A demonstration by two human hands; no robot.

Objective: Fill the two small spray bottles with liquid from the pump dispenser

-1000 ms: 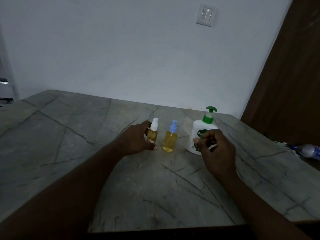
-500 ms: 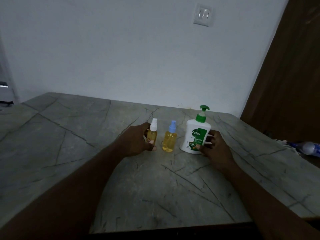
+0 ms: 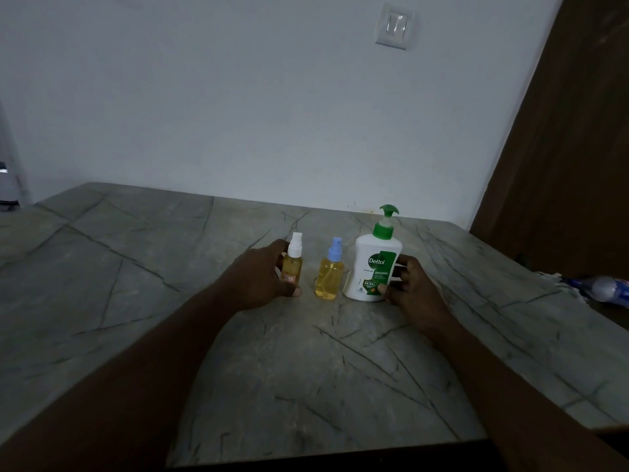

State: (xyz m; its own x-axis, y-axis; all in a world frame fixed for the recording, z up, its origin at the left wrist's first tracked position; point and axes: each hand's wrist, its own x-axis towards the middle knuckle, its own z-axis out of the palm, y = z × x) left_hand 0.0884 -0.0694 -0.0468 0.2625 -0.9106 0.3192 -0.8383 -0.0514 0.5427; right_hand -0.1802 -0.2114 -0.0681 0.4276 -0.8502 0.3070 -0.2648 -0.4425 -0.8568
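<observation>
The pump dispenser (image 3: 372,267), a white bottle with a green pump, stood upright towards the far side of the table (image 3: 136,267). From my remote view, the right hand (image 3: 413,287) gripped its side, thumb on the front. Just to its left stood the blue-capped spray bottle (image 3: 329,275), untouched. Next came the white-capped spray bottle (image 3: 293,264), which the left hand (image 3: 258,277) held with fingers curled round it.

Both small bottles looked nearly full of yellow liquid, with their caps on. I judged three risks:
- The narrow necks could let pumped liquid miss and run over the table.
- The three stood close together, so lifting one could knock the blue-capped bottle over.
- Adding more liquid could make the bottles overflow.

The dispenser's label read "Dettol", "ORIGINAL" and "99.9%"; the finer print was too small to read. The white-capped bottle bore a red-bordered label whose marks I could not make out. Behind were a pale wall with a light switch (image 3: 394,27) and a brown door (image 3: 561,165) at right.
</observation>
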